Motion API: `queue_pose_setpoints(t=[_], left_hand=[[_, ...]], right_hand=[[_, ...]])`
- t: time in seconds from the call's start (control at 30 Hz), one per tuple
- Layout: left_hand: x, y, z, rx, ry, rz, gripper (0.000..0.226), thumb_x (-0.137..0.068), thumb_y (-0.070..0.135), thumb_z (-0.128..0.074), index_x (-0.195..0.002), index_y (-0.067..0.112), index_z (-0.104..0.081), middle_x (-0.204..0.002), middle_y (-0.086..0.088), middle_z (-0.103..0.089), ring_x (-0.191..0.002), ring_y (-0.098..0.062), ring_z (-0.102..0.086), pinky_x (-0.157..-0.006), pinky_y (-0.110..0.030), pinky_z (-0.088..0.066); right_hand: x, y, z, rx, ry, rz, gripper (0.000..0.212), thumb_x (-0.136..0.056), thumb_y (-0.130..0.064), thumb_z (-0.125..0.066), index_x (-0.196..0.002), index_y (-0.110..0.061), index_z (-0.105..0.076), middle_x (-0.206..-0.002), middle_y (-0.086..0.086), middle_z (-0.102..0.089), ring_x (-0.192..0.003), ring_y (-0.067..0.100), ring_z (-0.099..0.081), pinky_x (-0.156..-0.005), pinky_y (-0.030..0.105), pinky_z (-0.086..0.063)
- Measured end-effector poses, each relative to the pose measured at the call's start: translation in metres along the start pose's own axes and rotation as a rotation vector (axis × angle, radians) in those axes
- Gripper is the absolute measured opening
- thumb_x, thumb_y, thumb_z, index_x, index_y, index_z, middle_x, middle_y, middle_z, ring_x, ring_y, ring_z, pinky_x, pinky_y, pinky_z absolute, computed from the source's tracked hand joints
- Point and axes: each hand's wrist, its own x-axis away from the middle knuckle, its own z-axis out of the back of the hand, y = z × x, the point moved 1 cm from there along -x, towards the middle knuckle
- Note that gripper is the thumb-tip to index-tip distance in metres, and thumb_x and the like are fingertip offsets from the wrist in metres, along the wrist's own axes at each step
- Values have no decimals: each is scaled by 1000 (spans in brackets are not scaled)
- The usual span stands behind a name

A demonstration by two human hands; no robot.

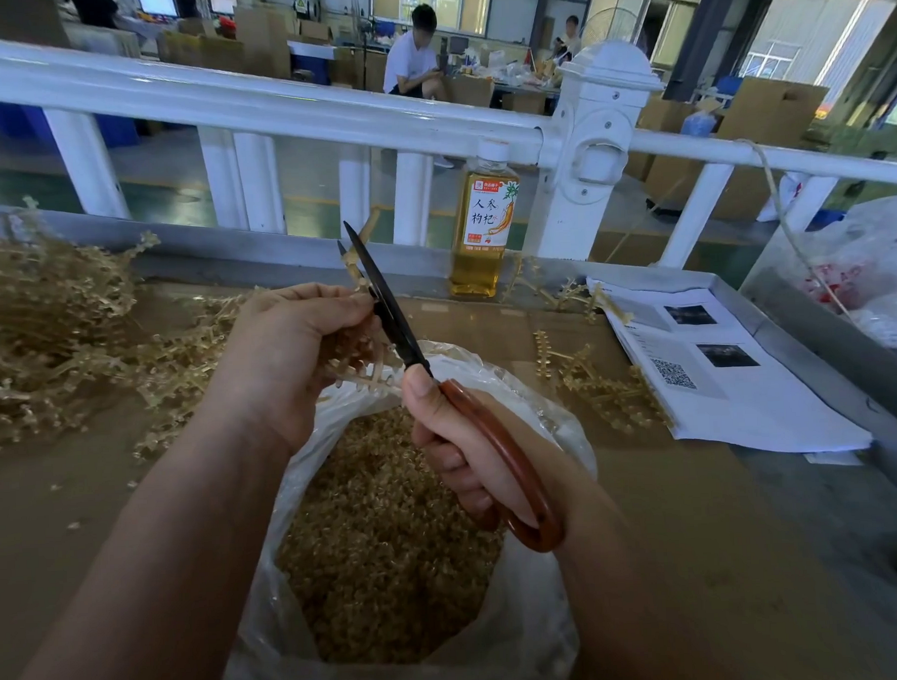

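Note:
My left hand (287,347) grips a tan plastic sprue branch (356,259) whose stem sticks up past the fingers and whose toothed side hangs below the palm. My right hand (464,442) holds black-bladed scissors (383,296) by their reddish-brown handles, thumb near the pivot. The blades are slightly apart around the stem just above my left fingers. Both hands hover over a clear plastic bag (541,618) filled with small tan cut pieces (383,538).
A heap of uncut tan branches (50,331) lies at the left on the cardboard-covered table (700,508); a few more (592,379) lie right of the bag. A tea bottle (482,225) stands by the white railing (272,111). Printed sheets (720,374) lie at the right.

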Motion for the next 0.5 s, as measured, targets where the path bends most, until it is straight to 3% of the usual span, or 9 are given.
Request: queue_pose_setpoints(t=[0.5], left_hand=[[3,1,-3,4,20,18,15,-81,0,-58,-68,6,-61,-50,2,-65,-43,-6,-59,-40,-11,-42]], right_hand=[[2,1,0,6,19,34,59,-47,-79,-35,-66,-23,-41,-49,-10,-32,-30,0,-30,-33,6,-23]])
